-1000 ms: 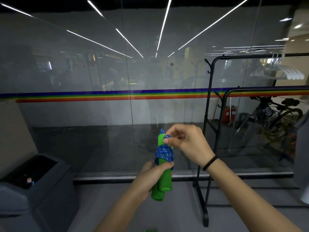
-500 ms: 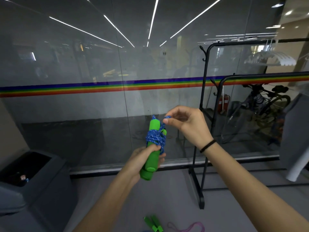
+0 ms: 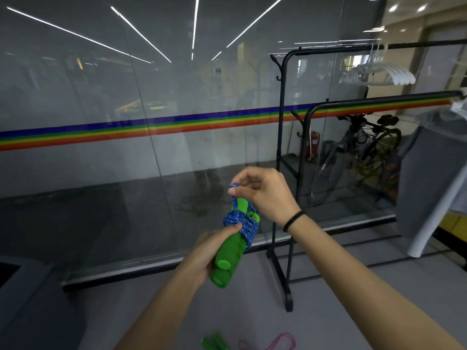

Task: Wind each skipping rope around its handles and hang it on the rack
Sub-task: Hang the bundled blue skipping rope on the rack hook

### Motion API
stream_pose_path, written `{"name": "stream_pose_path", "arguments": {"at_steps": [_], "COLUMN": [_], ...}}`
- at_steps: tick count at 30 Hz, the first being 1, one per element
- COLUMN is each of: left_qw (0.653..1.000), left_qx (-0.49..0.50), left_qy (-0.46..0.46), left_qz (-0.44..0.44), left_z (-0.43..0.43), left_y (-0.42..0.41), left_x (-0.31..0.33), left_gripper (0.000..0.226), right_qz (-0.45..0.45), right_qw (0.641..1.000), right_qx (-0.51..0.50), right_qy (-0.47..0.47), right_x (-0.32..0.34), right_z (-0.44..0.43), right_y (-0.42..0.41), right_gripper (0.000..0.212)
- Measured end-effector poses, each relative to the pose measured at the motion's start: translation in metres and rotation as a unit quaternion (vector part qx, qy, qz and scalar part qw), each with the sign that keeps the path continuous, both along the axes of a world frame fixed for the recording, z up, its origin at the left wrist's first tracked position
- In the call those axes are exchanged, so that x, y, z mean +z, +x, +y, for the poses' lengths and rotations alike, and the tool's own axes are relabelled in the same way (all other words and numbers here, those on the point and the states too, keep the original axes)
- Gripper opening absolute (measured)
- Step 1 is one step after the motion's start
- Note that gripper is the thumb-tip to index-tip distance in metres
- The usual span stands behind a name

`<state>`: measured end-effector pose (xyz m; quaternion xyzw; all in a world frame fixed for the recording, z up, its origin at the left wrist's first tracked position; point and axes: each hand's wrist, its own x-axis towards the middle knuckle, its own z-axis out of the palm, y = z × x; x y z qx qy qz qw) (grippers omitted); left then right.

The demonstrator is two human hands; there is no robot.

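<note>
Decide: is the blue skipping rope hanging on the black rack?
No: the left hand grips the green handles wound with the blue rope, the right hand pinches its loop, away from the rack.

handles (image 3: pixel 228 256): matt green foam | rope (image 3: pixel 240 222): braided blue cord | rack (image 3: pixel 280 173): black metal, satin

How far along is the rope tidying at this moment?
Done: most of the blue rope is wound around the green handles. In hand: the left hand grips the handles while the right hand pinches a loop above them. Left: hanging this bundle on the black rack, which shows no rope, then winding the pink rope on the floor.
</note>
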<state>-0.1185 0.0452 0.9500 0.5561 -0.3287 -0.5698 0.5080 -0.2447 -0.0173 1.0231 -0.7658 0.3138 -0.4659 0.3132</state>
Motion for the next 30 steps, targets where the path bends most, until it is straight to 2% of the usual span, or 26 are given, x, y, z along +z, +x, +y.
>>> {"name": "stream_pose_path", "arguments": {"at_steps": [7, 11, 14, 20, 30], "left_qw": [0.999, 0.988, 0.976, 0.953, 0.937], "left_qx": [0.019, 0.075, 0.089, 0.078, 0.046], "left_qy": [-0.045, -0.137, -0.196, -0.27, -0.331], "left_qz": [-0.014, -0.002, -0.035, -0.11, -0.099], "left_z": [-0.107, -0.174, -0.22, -0.308, -0.473], "left_y": [-0.027, -0.036, -0.039, -0.042, -0.019], "left_x": [-0.002, 0.013, 0.031, 0.068, 0.085], "left_gripper": [0.029, 0.036, 0.034, 0.014, 0.01], "right_qz": [0.006, 0.007, 0.002, -0.028, -0.085], "right_qw": [1.0, 1.0, 1.0, 0.999, 0.991], "right_qx": [0.007, 0.015, 0.014, -0.016, -0.102], "right_qy": [-0.003, -0.012, -0.011, -0.007, -0.005], "right_x": [0.0, 0.016, 0.028, 0.042, 0.054], "right_z": [-0.101, -0.164, -0.208, -0.293, -0.446], "right_y": [-0.025, -0.038, -0.041, -0.035, -0.01], "right_gripper": [0.008, 0.008, 0.007, 0.006, 0.007]}}
